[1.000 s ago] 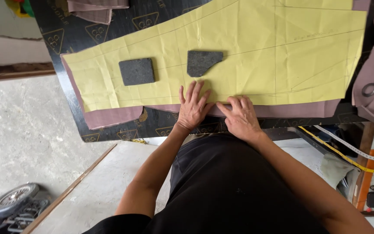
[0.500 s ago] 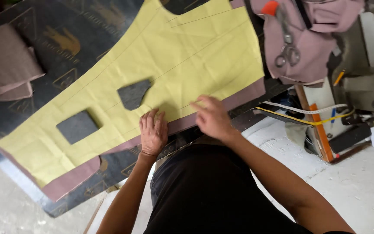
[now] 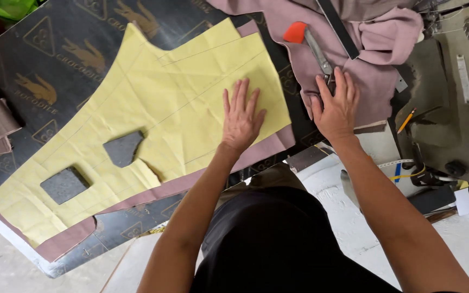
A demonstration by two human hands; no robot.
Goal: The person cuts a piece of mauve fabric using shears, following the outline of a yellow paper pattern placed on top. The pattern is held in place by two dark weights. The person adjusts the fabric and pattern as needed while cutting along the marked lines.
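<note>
Head view: a person leans over a dark printed cutting table (image 3: 71, 49).
Left hand (image 3: 241, 116): lies flat with fingers spread on a large yellow paper pattern (image 3: 153, 119), gripping nothing.
Pattern: rests on mauve fabric (image 3: 164, 187) that shows along its near edge; two dark grey flat weights (image 3: 65, 184) sit on it.
Right hand (image 3: 336, 106): open, palm down on a heap of mauve cloth (image 3: 375, 38), fingertips touching metal scissors with an orange handle (image 3: 313, 46).
Far right: a grey sewing machine (image 3: 457, 92).

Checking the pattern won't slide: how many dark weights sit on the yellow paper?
2. One weight lies near the lower left end of the yellow paper; the other weight sits up and right of it, left of the left hand. None seems hidden.
</note>
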